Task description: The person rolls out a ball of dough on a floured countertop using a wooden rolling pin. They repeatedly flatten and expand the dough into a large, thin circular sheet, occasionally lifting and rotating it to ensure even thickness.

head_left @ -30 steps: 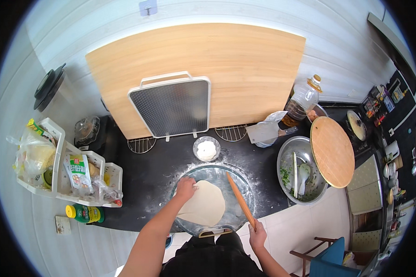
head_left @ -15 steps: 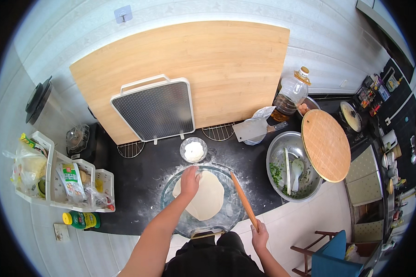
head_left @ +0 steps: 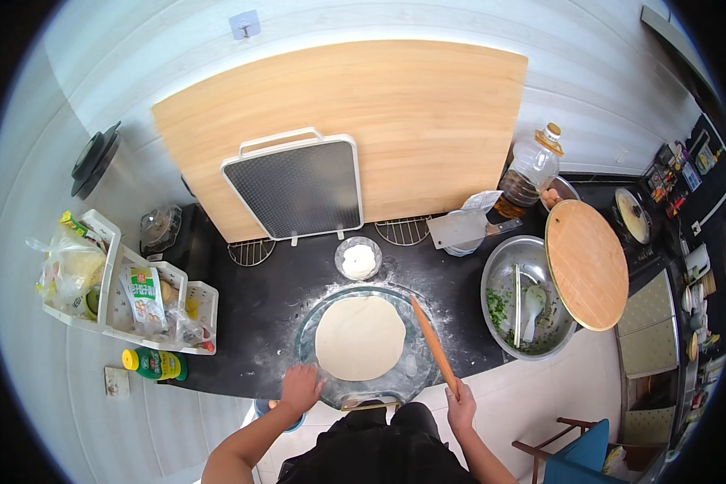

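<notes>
one right hand [head_left: 461, 407] clasps tapered wooden rod [head_left: 436, 347]; left fingers [head_left: 309, 376] unclear near round dough [head_left: 360, 339].

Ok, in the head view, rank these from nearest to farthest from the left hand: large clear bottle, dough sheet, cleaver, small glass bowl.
From the left hand:
1. Dough sheet: just ahead, to the right.
2. Small glass bowl: beyond the dough.
3. Cleaver: farther right, toward the back.
4. Large clear bottle: back right, behind the cleaver.
</notes>
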The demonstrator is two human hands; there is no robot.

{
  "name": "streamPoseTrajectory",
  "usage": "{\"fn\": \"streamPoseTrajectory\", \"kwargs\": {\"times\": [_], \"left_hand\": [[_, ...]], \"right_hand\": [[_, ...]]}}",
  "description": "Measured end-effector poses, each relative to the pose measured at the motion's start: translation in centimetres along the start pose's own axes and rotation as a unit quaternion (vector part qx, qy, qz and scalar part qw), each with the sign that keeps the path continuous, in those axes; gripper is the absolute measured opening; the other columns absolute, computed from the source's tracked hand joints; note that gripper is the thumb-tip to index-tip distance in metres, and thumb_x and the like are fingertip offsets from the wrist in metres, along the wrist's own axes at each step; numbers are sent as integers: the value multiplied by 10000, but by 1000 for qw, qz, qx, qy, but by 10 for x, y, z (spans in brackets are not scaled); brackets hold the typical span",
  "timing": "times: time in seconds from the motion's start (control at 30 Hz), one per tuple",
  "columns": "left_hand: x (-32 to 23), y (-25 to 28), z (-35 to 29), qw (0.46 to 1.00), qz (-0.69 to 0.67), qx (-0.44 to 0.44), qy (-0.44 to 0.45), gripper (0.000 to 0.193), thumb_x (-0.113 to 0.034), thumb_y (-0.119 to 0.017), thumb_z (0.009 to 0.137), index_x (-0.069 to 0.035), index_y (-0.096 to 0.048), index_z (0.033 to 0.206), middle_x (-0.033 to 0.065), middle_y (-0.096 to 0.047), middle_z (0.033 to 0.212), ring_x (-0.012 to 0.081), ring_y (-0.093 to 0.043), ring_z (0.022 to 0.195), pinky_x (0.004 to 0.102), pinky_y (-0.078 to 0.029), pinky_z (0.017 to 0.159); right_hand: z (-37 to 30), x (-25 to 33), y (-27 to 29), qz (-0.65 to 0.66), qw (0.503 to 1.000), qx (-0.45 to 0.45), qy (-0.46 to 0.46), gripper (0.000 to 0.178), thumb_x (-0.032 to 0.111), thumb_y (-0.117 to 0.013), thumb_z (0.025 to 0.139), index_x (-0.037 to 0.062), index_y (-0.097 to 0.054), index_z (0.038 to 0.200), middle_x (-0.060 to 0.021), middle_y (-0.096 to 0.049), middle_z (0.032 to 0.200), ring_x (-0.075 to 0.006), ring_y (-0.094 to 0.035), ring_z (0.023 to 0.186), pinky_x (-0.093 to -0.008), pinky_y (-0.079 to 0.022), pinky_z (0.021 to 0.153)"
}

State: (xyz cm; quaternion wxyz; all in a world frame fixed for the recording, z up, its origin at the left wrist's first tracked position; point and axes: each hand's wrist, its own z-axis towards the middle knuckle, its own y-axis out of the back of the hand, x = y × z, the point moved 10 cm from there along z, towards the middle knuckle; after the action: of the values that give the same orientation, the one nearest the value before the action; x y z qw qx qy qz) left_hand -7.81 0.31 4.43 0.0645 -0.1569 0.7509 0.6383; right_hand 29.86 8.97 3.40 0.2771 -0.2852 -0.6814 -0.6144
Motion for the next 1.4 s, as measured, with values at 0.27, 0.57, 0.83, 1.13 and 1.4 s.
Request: {"fn": "streamPoseTrajectory", "kwargs": {"times": [0.27, 0.57, 0.83, 1.13, 1.4], "left_hand": [[-59, -22, 117, 994, -14, -74, -84, 717, -400, -577, 908, 6, -330, 1445, 184, -283, 1531, 329, -229, 1440, 465, -195, 1171], [-75, -44, 196, 988, -43, -139, -52, 798, -453, -566, 903, 27, -272, 1468, 195, -257, 1543, 326, -202, 1452, 448, -165, 1183], [-115, -59, 154, 986, -21, -44, -161, 813, -473, -538, 904, 49, -261, 1462, 197, -244, 1548, 324, -184, 1460, 460, -168, 1178], [-107, -2, 86, 982, -52, -162, -82, 666, -294, -671, 819, -25, -407, 1368, 181, -399, 1414, 326, -338, 1364, 487, -273, 1107], [-38, 9, 34, 970, -54, -226, -65, 86, -110, -665, 696, -85, -587, 721, 70, -541, 686, 301, -538, 720, 444, -421, 701]], "right_hand": [[5, 15, -1, 20, 1000, 19, 3, 321, 134, -655, 879, 27, -612, 1178, -152, -622, 934, -301, -624, 861, -364, -493, 777], [-7, 1, 34, 12, 1000, 6, -14, 315, 105, -669, 859, 51, -621, 1165, -158, -617, 908, -319, -620, 833, -375, -492, 749], [8, -15, 31, -4, 1000, 18, 2, 320, 126, -679, 849, 56, -626, 1157, -159, -629, 935, -325, -631, 866, -380, -500, 768], [34, 41, -22, 7, 970, 170, 176, 348, 161, -680, 843, 96, -634, 1182, -112, -673, 1030, -292, -663, 897, -334, -531, 758], [101, 49, -111, 100, 968, 197, 118, 222, 208, -658, 878, 32, -652, 1015, -153, -664, 1020, -287, -638, 980, -371, -495, 843]]}}
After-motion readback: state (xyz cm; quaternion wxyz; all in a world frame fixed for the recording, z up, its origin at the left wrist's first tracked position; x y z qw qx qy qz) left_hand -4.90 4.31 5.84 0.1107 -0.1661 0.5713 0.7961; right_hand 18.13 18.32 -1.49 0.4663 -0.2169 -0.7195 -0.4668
